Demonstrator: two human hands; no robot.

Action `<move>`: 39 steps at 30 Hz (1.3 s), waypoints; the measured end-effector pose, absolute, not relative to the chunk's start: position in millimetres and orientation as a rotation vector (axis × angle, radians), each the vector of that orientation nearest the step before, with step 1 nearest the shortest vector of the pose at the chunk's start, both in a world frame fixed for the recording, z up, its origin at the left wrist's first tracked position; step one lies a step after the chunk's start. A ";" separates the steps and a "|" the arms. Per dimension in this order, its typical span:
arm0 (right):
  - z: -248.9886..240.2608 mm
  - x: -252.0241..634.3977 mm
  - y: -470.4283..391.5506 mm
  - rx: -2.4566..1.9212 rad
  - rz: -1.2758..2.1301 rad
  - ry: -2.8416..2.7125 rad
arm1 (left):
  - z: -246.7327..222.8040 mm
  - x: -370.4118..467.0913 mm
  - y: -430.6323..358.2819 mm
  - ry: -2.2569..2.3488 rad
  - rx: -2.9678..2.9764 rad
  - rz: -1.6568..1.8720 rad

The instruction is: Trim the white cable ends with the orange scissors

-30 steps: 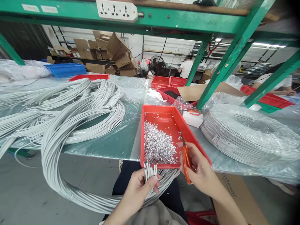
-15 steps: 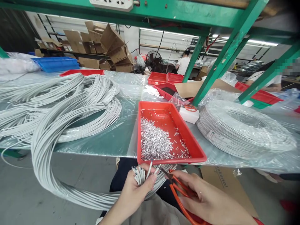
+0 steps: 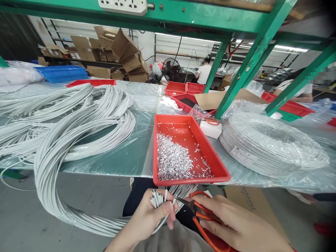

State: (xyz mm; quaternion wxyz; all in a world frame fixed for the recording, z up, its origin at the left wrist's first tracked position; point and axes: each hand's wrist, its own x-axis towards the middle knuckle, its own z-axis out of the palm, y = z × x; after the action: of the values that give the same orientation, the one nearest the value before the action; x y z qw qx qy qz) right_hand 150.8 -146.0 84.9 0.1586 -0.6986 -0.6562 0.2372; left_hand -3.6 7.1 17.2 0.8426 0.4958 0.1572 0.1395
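At lower centre, the left hand (image 3: 147, 217) has its grip closed round grey cable ends (image 3: 156, 198) and the right hand (image 3: 228, 217) round orange-handled scissors (image 3: 193, 207), below a red tray (image 3: 183, 133) heaped with silvery scraps (image 3: 173, 161) (much seems cut; how many cables remain I cannot tell).

This is a workshop, a factory kind of room where cable is worked. Thick loops of pale cable (image 3: 84, 133) lie across a long plastic-covered surface (image 3: 141, 150), near a big wrapped coil (image 3: 273, 147) with a label. A red tray (image 3: 220, 171) holds a heap of small silvery scraps (image 3: 173, 161). Overhead runs a green metal frame (image 3: 204, 21) with a socket strip (image 3: 123, 5). Behind are piled cardboard boxes (image 3: 128, 52), a black fan (image 3: 172, 69) and a seated co-worker (image 3: 204, 74).
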 end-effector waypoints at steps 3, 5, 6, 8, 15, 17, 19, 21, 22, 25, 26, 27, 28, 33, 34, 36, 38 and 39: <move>82.3 153.4 -144.1 -1.975 0.686 -1.823 | 18.7 -3.9 10.8 0.251 1.035 0.228; 75.2 153.9 -141.0 -1.871 0.723 -1.677 | 20.7 -2.9 10.7 0.249 1.049 0.234; 70.4 152.8 -138.2 -1.787 0.757 -1.553 | 21.9 -2.4 9.8 0.264 1.054 0.249; 59.7 146.7 -129.8 -1.584 0.826 -1.247 | 24.1 -1.5 6.3 0.310 1.077 0.267; 33.0 111.4 -101.4 -1.128 1.112 -0.638 | 15.1 -0.5 -4.3 0.363 1.250 0.267; 29.3 107.8 -100.9 -1.112 1.137 -0.589 | 12.6 0.8 -4.0 0.339 1.276 0.279; 27.2 107.6 -102.4 -1.115 1.155 -0.564 | 12.8 2.9 -2.9 0.318 1.318 0.298; 26.9 109.3 -104.3 -1.134 1.120 -0.564 | 14.8 4.9 -1.9 0.320 1.363 0.320; 27.4 110.4 -105.1 -1.150 1.084 -0.571 | 15.9 5.6 -1.6 0.330 1.386 0.328; 29.9 112.5 -106.7 -1.218 0.958 -0.609 | 17.3 6.4 -1.3 0.371 1.448 0.346; 30.3 112.7 -106.8 -1.238 0.928 -0.623 | 16.9 6.3 -1.3 0.377 1.459 0.357; 30.5 112.6 -106.8 -1.253 0.908 -0.636 | 16.2 6.3 -1.3 0.380 1.457 0.368; 30.3 112.3 -106.5 -1.263 0.895 -0.650 | 15.2 6.3 -1.2 0.378 1.438 0.377; 31.9 110.8 -104.2 -1.340 0.839 -0.709 | 10.5 8.2 -0.5 0.381 1.286 0.362; 33.6 110.5 -103.9 -1.363 0.816 -0.715 | 10.1 8.7 -0.5 0.391 1.276 0.362; 37.7 110.0 -103.6 -1.402 0.772 -0.722 | 9.8 9.5 -0.6 0.407 1.274 0.373; 40.8 109.6 -103.5 -1.427 0.750 -0.730 | 9.9 9.9 -0.7 0.414 1.279 0.386; 41.6 109.5 -103.6 -1.434 0.746 -0.734 | 10.0 10.0 -0.8 0.417 1.283 0.389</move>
State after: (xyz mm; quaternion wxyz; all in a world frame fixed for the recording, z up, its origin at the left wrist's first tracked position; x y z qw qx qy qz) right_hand 109.5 -103.6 41.6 0.6311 -0.6267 -0.3207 0.3259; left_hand 10.0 -0.8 10.0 0.7637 0.5900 0.1917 0.1787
